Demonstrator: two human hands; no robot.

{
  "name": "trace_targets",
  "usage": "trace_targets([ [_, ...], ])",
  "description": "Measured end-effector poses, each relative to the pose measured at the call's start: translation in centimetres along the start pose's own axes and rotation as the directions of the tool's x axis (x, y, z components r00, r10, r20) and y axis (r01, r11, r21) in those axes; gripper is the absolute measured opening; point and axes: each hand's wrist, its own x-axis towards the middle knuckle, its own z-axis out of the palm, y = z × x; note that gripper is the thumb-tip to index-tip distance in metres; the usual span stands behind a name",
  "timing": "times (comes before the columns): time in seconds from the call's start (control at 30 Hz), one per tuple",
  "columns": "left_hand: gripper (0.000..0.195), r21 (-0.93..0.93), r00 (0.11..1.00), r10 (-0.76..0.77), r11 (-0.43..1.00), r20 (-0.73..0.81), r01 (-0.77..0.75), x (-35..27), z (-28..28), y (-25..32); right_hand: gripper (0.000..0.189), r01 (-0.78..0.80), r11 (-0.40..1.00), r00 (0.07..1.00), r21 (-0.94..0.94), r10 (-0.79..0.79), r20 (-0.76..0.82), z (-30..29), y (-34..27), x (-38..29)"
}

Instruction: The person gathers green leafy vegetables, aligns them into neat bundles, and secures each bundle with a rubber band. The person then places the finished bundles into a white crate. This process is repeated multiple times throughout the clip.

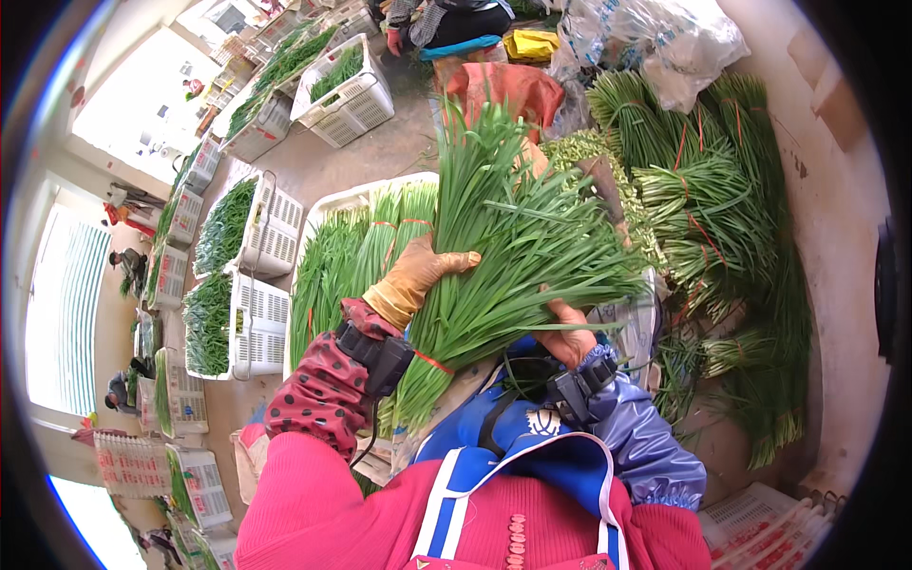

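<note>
A large bunch of long green leaves, seemingly garlic chives (491, 235), lies fanned out before me. A red band (433, 362) ties it near its stem end, which points toward my lap. My left hand (417, 274), in a tan glove, grips the bunch from the left, its thumb across the leaves. My right hand (568, 333), bare, is at the lower right edge of the leaves. They partly hide its fingers, so its grip is unclear. Beside my left hand stands a white plastic crate (313, 206) packed with banded green bunches (385, 242).
Tied bunches (705, 192) are heaped along the right wall under clear plastic bags (662, 43). An orange-red sack (506, 92) lies ahead. Filled white crates (271, 221) line the left floor. A person (456, 21) sits at the top; other people work at the far left.
</note>
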Motion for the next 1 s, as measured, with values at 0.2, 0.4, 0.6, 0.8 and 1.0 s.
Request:
trace_targets([
  [0.2, 0.05, -0.106, 0.997, -0.015, 0.994, 0.07, 0.023, -0.6, -2.0, -0.4, 0.044, -0.05, 0.982, 0.999, -0.182, 0.046, -0.028, 0.6, 0.1, -1.4],
  [0.4, 0.051, -0.172, 0.999, 0.013, 0.985, 0.04, -0.006, -1.3, -4.8, -0.7, 0.054, -0.094, 0.615, 0.989, -0.783, 0.145, -0.005, 3.4, -2.3, -4.3],
  [0.6, 0.054, -0.091, 0.999, 0.035, 0.995, 0.02, -0.033, -2.1, -6.5, 0.2, 0.044, 0.509, -0.204, 0.858, -0.836, 0.192, 0.476, 11.5, -3.7, -6.4],
  [0.8, 0.053, -0.04, 0.994, 0.102, 0.994, 0.049, -0.1, -2.3, -6.7, -0.2, 0.048, 0.663, -0.631, 0.56, -0.404, 0.059, 0.826, 17.0, -1.0, -3.2],
  [1.0, 0.053, -0.209, 1.0, 0.016, 0.978, -0.024, -0.021, -2.2, -6.1, -1.2, 0.055, 0.483, -0.667, 0.777, -0.567, 0.028, 0.629, 14.5, 0.0, -0.4],
])
